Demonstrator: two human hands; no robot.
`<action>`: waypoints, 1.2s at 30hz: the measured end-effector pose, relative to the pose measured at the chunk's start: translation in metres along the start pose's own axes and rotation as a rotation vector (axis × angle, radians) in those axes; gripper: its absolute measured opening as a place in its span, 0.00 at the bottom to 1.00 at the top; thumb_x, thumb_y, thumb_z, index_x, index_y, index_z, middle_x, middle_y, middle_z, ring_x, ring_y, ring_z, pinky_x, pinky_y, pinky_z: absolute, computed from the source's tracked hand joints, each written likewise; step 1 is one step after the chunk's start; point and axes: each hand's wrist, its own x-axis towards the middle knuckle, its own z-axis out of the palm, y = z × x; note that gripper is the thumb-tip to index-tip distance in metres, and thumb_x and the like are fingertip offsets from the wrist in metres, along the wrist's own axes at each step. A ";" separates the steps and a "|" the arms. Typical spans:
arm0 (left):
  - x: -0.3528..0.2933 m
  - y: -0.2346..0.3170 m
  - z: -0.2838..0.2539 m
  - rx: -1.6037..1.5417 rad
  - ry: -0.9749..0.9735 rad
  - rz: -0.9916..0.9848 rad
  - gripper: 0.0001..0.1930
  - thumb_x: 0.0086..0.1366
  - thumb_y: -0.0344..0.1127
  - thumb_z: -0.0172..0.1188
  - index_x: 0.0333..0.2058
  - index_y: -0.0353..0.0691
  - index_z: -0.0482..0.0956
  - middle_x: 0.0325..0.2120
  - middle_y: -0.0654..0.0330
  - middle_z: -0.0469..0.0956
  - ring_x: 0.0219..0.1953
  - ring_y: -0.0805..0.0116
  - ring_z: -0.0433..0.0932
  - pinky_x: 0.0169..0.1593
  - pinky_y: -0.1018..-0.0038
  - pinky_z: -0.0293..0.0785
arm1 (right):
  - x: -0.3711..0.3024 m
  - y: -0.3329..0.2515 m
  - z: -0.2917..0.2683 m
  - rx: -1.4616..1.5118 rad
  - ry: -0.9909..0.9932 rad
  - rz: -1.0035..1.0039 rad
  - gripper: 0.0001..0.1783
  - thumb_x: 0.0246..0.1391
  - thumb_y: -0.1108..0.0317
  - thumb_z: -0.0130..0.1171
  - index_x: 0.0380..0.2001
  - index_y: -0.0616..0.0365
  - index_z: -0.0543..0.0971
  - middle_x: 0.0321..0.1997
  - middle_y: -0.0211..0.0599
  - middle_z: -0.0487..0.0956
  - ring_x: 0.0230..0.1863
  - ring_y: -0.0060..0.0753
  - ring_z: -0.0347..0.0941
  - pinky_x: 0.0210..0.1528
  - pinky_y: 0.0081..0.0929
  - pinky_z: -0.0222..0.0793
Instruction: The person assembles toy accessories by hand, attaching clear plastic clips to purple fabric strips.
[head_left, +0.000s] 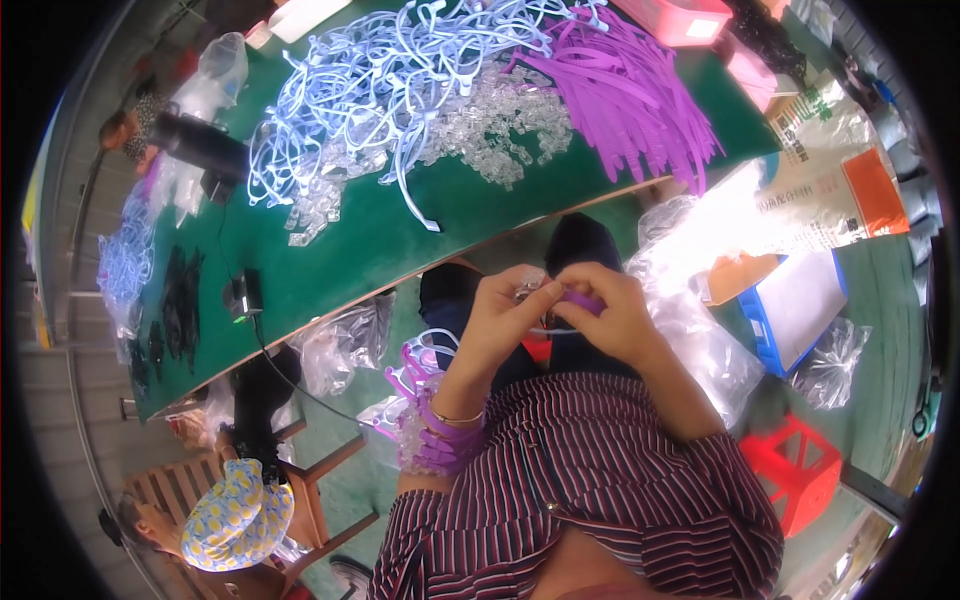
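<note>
Over my lap, close to the table's front edge, both hands meet. My left hand [508,312] is closed, with a small clear plastic piece [530,284] at its fingertips. In a pinch, my right hand [612,312] grips a purple strap [584,300], its end right beside the clear piece. Whether the two are joined is hidden by my fingers. Around my left forearm hangs a bunch of purple straps with clear pieces [440,445]. On the table lie a tangled heap of light blue straps [350,90], loose clear plastic pieces [500,130] and a pile of flat purple straps [640,90].
The green table [330,275] carries a small black box with a cable [242,295] and a pink bin [680,20]. Right of me are plastic bags [700,350], a blue-edged box [795,310] and a red stool [795,470]. Another person [235,515] sits at lower left.
</note>
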 end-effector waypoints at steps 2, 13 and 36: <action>-0.003 0.005 0.001 -0.009 -0.003 0.026 0.06 0.57 0.32 0.58 0.27 0.35 0.75 0.19 0.66 0.73 0.17 0.82 0.69 0.19 0.88 0.63 | -0.001 0.001 0.003 -0.067 0.091 -0.156 0.09 0.39 0.71 0.63 0.25 0.59 0.74 0.18 0.35 0.73 0.18 0.25 0.70 0.22 0.20 0.65; -0.008 0.011 -0.012 -0.395 0.002 0.082 0.07 0.61 0.35 0.51 0.34 0.38 0.70 0.21 0.64 0.71 0.22 0.80 0.69 0.23 0.85 0.64 | -0.006 0.018 0.006 0.138 0.094 -0.033 0.07 0.42 0.75 0.59 0.28 0.60 0.73 0.17 0.23 0.69 0.18 0.10 0.62 0.20 0.12 0.57; -0.019 0.001 0.005 -0.487 -0.079 0.089 0.13 0.66 0.43 0.43 0.30 0.39 0.63 0.17 0.67 0.58 0.18 0.79 0.54 0.22 0.82 0.52 | -0.008 0.017 0.008 0.290 -0.132 0.039 0.09 0.47 0.75 0.57 0.34 0.65 0.73 0.27 0.31 0.74 0.28 0.15 0.68 0.31 0.14 0.66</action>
